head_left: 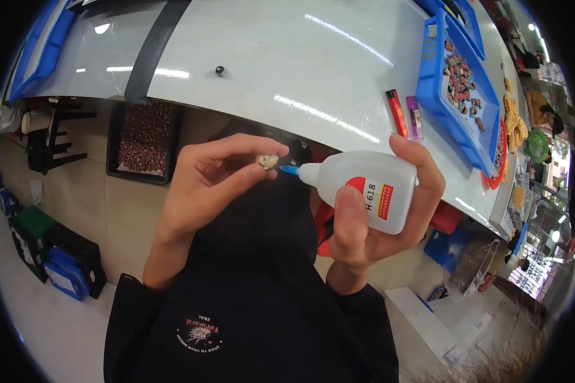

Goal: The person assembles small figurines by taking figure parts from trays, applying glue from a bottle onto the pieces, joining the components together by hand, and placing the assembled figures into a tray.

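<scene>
Between the thumb and forefinger of my left hand point(214, 182) is a small pale, lumpy piece point(268, 161); its exact kind is unclear. My right hand point(377, 217) grips a translucent white squeeze bottle point(370, 185) with a red and yellow label. The bottle lies nearly level, its narrow blue nozzle point(289, 170) pointing left at the pale piece. The tip is at or very close to the piece; I cannot tell whether they touch. Both hands are in front of my body, at the near edge of the white table point(249, 57).
A tiny dark round piece point(220, 71) sits on the table. At the right lie a red lighter point(397, 112), a purple one point(415, 118) and a blue tray point(436, 89) of small painted figures. Below the table edge, a black tray point(114, 150) contains many small brown pieces.
</scene>
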A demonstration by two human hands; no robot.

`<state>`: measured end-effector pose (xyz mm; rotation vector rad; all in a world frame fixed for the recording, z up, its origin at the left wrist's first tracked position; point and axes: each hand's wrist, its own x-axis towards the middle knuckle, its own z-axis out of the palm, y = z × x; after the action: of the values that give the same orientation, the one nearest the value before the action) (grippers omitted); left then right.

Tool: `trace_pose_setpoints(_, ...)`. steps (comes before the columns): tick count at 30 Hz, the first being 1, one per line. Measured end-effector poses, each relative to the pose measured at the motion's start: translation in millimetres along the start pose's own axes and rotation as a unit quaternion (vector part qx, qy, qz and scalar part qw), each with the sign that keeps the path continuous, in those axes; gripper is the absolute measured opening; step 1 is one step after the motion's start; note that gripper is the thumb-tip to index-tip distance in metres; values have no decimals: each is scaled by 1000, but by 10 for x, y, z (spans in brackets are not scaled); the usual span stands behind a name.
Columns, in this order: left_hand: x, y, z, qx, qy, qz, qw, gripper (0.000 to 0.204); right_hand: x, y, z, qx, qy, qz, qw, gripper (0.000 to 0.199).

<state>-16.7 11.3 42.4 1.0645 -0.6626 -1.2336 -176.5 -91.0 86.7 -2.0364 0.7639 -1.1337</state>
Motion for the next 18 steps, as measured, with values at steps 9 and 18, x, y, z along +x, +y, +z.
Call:
trace_pose_setpoints(9, -39, 3, 71, -13, 11, -5, 1000, 28, -95, -26, -16, 30, 55, -49, 997, 54)
trace_pose_setpoints(18, -75, -19, 110, -40, 34, -17, 998, 27, -202, -64, -109, 36, 14, -85, 996, 61)
